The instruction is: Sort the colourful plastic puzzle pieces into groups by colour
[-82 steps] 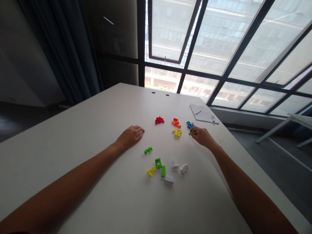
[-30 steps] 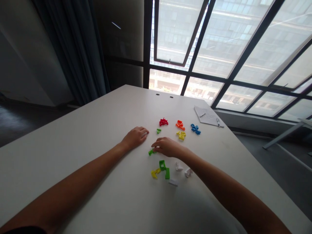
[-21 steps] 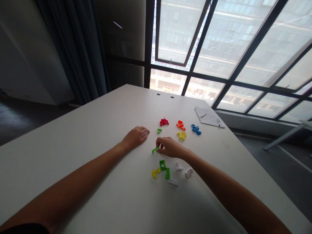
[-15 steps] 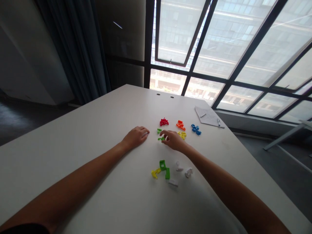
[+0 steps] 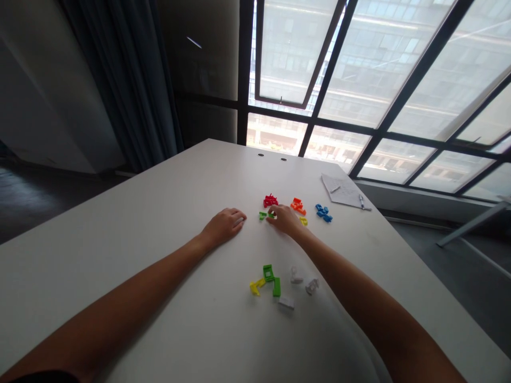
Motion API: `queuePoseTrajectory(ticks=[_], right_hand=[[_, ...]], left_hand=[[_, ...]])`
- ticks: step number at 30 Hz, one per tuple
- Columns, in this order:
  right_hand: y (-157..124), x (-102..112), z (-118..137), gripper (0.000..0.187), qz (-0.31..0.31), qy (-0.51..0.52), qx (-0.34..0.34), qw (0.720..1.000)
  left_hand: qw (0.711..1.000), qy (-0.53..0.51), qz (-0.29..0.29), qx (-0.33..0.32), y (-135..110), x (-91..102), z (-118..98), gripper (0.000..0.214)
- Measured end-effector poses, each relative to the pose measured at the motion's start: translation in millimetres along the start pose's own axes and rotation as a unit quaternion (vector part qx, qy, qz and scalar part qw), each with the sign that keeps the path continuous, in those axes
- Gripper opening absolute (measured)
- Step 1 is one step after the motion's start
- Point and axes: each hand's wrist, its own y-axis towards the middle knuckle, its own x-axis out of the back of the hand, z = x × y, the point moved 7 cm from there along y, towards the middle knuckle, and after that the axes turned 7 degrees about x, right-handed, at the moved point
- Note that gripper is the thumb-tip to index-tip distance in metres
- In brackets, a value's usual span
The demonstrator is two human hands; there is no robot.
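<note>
The right hand is closed on a green piece mid-table, just beside another green piece. The left hand lies open on the white table. Lower down lie two green pieces, one yellow piece, three white pieces.

A sheet of paper lies near the far right edge of the white table, a pen at its edge. Two round holes sit near the far end. Beyond stand a dark curtain and a large black-framed window; a pale metal leg slants at right.
</note>
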Motion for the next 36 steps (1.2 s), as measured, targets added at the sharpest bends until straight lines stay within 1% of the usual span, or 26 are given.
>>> queuePoseTrajectory(ticks=[3, 5, 7, 9, 11, 13, 15, 17, 18, 19, 22, 26, 32, 34, 36], right_hand=[[-3.0, -2.3, 6.2, 0.022, 0.004, 0.011, 0.014, 1.0], [-5.4, -0.8, 7.9, 0.03, 0.0, 0.015, 0.007, 1.0], [-8.2, 5.0, 9.0, 0.032, -0.01, 0.014, -0.01, 1.0], [-11.9, 15.1, 13.7, 0.026, -0.018, 0.002, -0.017, 1.0], [-16.5, 26.2, 25.2, 0.017, -0.005, -0.011, 0.005, 1.0], [-23.9, 33.5, 43.3, 0.012, 0.049, -0.009, 0.056, 0.997], [-37.2, 35.5, 65.3, 0.011, 0.141, 0.018, 0.123, 0.982], [-55.8, 36.1, 85.3, 0.018, 0.227, 0.047, 0.172, 0.957], [-65.0, 36.9, 93.0, 0.022, 0.253, 0.055, 0.186, 0.948], [-73.3, 37.8, 99.0, 0.027, 0.267, 0.058, 0.193, 0.942], [-93.2, 36.5, 111.0, 0.035, 0.273, 0.047, 0.209, 0.938], [-109.9, 24.4, 117.6, 0.041, 0.279, 0.035, 0.227, 0.932], [-114.5, 19.0, 116.2, 0.035, 0.243, 0.037, 0.238, 0.94], [-113.2, 21.3, 113.2, 0.037, 0.232, 0.049, 0.236, 0.942], [-108.8, 26.1, 108.1, 0.036, 0.206, 0.067, 0.225, 0.95]], left_hand=[[1.0, -0.001, -0.001, 0.001, -0.6, 0.5, -0.8, 0.027], [1.0, -0.001, 0.0, 0.002, -0.6, 0.6, -1.2, 0.027], [1.0, -0.001, 0.001, 0.002, -0.4, 0.6, -1.5, 0.027], [1.0, 0.0, 0.002, 0.001, -0.2, 0.4, -1.8, 0.027], [1.0, 0.002, 0.002, -0.001, -0.3, 0.1, -1.7, 0.027], [1.0, 0.004, 0.002, -0.001, -0.5, -0.2, -1.1, 0.027], [1.0, 0.005, 0.001, 0.002, -0.8, -0.1, -0.5, 0.027], [1.0, 0.004, 0.001, 0.004, -1.0, 0.3, -0.5, 0.027], [1.0, 0.003, 0.0, 0.004, -1.0, 0.6, -0.8, 0.027], [1.0, 0.002, 0.0, 0.004, -1.0, 1.1, -1.1, 0.027], [1.0, -0.001, -0.001, 0.004, -0.7, 2.3, -2.1, 0.027], [1.0, -0.002, 0.0, 0.003, -0.3, 2.6, -2.2, 0.027], [1.0, -0.002, -0.005, 0.001, -0.3, 2.6, -1.6, 0.027], [1.0, -0.001, -0.006, 0.001, -0.4, 3.1, -1.9, 0.026], [1.0, -0.001, -0.004, 0.001, -0.5, 3.8, -2.6, 0.026]])
